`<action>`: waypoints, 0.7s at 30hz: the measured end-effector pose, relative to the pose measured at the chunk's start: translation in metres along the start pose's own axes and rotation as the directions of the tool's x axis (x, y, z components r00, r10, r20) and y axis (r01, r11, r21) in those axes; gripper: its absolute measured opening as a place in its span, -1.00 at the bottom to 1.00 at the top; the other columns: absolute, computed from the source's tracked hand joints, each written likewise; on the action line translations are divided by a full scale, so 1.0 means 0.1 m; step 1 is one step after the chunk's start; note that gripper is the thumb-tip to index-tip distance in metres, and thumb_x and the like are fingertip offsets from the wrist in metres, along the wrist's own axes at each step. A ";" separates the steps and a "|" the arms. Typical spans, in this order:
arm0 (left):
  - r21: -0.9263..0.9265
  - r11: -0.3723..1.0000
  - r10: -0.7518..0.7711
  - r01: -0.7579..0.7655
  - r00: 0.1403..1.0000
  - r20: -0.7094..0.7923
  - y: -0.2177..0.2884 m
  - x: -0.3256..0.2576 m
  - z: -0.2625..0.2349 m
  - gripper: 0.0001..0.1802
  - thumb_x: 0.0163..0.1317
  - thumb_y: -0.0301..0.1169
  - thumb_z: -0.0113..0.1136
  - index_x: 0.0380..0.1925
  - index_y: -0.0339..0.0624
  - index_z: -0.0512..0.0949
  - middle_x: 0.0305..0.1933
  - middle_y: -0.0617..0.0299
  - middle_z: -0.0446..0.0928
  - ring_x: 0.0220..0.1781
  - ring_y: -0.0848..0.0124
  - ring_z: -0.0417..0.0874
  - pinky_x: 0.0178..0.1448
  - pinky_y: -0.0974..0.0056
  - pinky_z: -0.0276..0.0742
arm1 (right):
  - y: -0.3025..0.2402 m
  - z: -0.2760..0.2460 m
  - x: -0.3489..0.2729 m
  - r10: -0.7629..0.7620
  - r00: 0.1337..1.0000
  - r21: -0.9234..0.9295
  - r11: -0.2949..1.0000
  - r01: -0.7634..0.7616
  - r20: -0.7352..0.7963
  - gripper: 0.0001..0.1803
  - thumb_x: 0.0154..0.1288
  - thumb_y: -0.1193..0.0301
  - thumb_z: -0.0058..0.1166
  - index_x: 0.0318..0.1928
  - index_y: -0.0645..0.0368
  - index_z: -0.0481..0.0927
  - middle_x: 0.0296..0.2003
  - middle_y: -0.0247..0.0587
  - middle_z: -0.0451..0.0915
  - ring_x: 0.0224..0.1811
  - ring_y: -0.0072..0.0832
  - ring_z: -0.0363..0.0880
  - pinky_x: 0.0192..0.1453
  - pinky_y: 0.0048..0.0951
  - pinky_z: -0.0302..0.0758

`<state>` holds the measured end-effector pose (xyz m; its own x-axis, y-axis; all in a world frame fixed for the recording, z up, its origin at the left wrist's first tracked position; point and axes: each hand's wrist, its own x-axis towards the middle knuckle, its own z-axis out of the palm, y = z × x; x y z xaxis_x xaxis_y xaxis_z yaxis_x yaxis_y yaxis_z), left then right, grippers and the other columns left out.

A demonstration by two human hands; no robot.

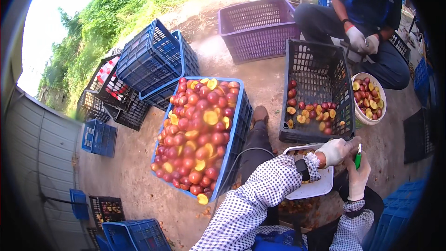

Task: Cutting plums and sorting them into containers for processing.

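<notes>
Green-handled knife [358,156] stands gripped in the gloved right hand [357,176], just right of the gloved left hand [335,151], which is closed, contents unclear. Leftward sits a blue crate [236,132] of red plums [197,135]; ahead, a black crate [316,65]; right, a white bowl [382,111].

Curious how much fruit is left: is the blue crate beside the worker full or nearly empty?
Full: the blue crate is heaped above its rim with red fruit, some cut yellow.

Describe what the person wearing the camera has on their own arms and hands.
Both hands, left hand and right hand, wear whitish work gloves. Both forearms are covered by sleeves in a small black-and-white check, gathered at the cuffs. A black band sits at the left wrist.
</notes>
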<state>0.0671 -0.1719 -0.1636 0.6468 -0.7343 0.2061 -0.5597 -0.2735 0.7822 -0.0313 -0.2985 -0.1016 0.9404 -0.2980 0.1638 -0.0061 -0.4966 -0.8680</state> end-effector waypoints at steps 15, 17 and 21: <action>-0.146 0.944 -0.298 0.295 0.578 -0.760 0.81 -1.25 -1.75 -0.80 0.30 -0.29 0.24 -0.24 -0.19 0.60 -0.45 0.04 0.62 -0.43 0.21 0.67 -0.27 0.21 0.53 | 0.21 -0.08 -0.07 0.186 0.965 -0.192 0.970 -0.150 0.186 -0.83 0.16 0.41 0.12 -0.32 0.27 0.50 -0.58 -0.21 0.43 -0.55 -0.43 0.40 -0.44 -0.31 0.33; -0.213 0.866 -0.375 0.453 0.307 -0.875 0.54 -1.44 -2.11 -0.78 0.30 -0.27 0.23 -0.23 -0.19 0.62 -0.41 0.01 0.63 -0.38 0.16 0.67 -0.22 0.18 0.53 | 0.10 -0.06 -0.11 0.338 0.902 -0.086 0.941 -0.327 0.268 -0.84 0.17 0.40 0.12 -0.32 0.25 0.53 -0.60 -0.31 0.43 -0.62 -0.55 0.36 -0.51 -0.41 0.30; -0.196 0.708 -0.346 0.678 0.091 -0.934 -0.10 -1.83 -2.80 -0.72 0.33 -0.20 0.13 -0.14 -0.16 0.60 -0.25 -0.06 0.65 -0.19 0.01 0.68 -0.02 0.08 0.53 | 0.10 -0.10 -0.11 0.322 0.907 0.003 0.942 -0.335 0.271 -0.84 0.18 0.41 0.13 -0.28 0.24 0.56 -0.59 -0.36 0.46 -0.65 -0.63 0.36 -0.56 -0.48 0.27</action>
<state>0.0996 0.1395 -0.0441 0.7365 0.6077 0.2970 0.1441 -0.5700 0.8089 -0.0453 -0.3084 -0.1073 0.9433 -0.2087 -0.2580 -0.3200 -0.3659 -0.8739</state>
